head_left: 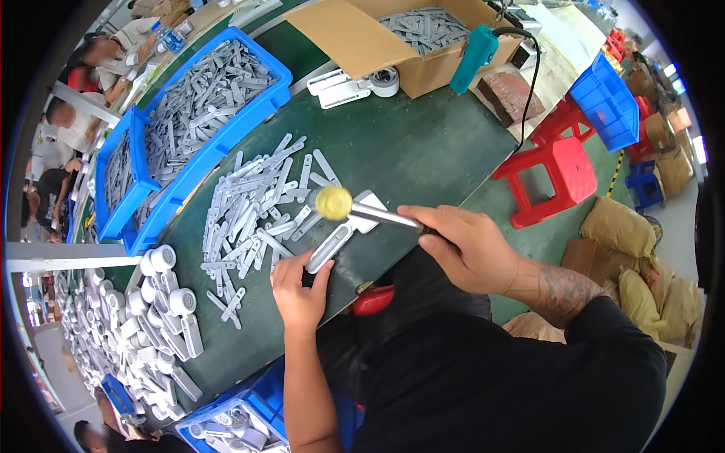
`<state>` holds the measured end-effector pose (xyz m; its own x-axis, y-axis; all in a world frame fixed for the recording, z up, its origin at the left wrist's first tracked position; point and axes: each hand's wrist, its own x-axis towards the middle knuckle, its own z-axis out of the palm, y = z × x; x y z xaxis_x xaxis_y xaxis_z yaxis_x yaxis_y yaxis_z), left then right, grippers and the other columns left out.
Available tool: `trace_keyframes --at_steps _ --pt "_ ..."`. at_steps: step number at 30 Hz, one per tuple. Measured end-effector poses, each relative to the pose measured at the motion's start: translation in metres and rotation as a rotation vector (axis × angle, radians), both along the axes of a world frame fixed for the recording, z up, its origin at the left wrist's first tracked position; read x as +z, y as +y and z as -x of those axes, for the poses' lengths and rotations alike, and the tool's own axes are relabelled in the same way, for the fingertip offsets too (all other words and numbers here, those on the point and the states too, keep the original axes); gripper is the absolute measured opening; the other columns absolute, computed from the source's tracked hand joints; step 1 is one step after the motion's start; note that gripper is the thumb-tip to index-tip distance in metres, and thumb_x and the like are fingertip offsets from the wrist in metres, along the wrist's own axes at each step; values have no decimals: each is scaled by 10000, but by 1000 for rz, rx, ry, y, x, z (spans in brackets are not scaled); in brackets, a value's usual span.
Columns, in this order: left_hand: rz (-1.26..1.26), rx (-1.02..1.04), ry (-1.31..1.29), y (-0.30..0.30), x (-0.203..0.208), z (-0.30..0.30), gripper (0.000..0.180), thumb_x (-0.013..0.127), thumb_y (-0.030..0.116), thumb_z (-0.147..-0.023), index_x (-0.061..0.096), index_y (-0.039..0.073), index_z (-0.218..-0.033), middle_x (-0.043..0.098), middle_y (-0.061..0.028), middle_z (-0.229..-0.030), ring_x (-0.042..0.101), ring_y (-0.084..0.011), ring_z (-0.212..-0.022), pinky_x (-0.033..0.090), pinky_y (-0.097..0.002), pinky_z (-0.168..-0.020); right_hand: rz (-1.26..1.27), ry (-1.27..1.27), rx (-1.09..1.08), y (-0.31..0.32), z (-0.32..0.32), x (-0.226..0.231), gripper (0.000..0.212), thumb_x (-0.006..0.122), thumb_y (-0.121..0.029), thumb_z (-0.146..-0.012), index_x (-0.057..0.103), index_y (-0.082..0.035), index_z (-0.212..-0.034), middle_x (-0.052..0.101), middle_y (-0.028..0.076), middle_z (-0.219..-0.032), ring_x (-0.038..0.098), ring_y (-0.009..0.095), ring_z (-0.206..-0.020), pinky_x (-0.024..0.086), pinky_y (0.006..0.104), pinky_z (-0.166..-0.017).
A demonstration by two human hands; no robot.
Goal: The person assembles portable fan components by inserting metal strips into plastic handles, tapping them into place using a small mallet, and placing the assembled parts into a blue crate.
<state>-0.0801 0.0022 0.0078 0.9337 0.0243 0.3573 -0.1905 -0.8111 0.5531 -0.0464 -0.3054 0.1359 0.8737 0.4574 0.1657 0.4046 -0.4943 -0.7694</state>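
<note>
My right hand [472,249] is closed round the dark grip of a mallet [389,218] with a metal shaft and a round yellow face. The mallet head is held over the far part of a white handheld device [364,220], hiding some of it; contact cannot be made out. My left hand [299,294] pinches the device's near end between thumb and fingers, against the green table. A grey strip [332,246] lies along the device's handle. Just beyond my left hand spreads a loose pile of similar grey strips [253,200].
Blue bins [260,89] of grey strips stand far left. White devices [162,302] heap up at left, more in a crate [264,396] below. A cardboard box [423,79], a teal electric screwdriver [476,57] and a brick [512,97] are at the back. Red stools [555,181] stand right. People work far left.
</note>
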Motion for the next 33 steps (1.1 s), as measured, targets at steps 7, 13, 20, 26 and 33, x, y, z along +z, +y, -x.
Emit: trace_keyframes --at_steps 7,13,20,26,33 --pt "182 -19 -22 -5 -6 -6 273 938 128 -799 765 32 -987 749 -124 -943 687 -351 -894 535 -437 -837 315 18 120 11 0 -59 326 642 -193 -1071 677 -112 -1385 725 130 -981 731 350 -822 601 447 -709" --pt "208 -51 -58 -4 -11 -9 274 939 105 -804 741 7 -967 741 -137 -938 693 -349 -871 550 -420 -793 4 -20 77 15 -1 -51 306 596 -266 -1099 677 -115 -1352 759 142 -985 749 385 -857 610 484 -735" --pt "290 64 25 -6 -15 -2 409 962 144 -789 704 31 -1085 754 -115 -947 706 -304 -851 567 -426 -787 272 -2 133 17 -6 -54 318 615 -243 -1091 666 -89 -1364 766 147 -1003 749 389 -864 611 480 -734" --pt "352 107 53 -4 -21 0 650 994 165 -765 578 57 -1252 775 -105 -951 734 -274 -869 578 -404 -800 160 22 233 38 -2 -55 360 626 -195 -1082 644 -82 -1424 762 167 -1095 743 384 -950 605 466 -821" --pt "332 91 69 -10 -19 -6 637 975 145 -778 629 66 -1308 763 -115 -1024 740 -271 -902 588 -401 -823 156 102 194 30 -8 -72 330 631 -228 -1082 665 -92 -1380 753 166 -974 738 394 -881 595 483 -766"
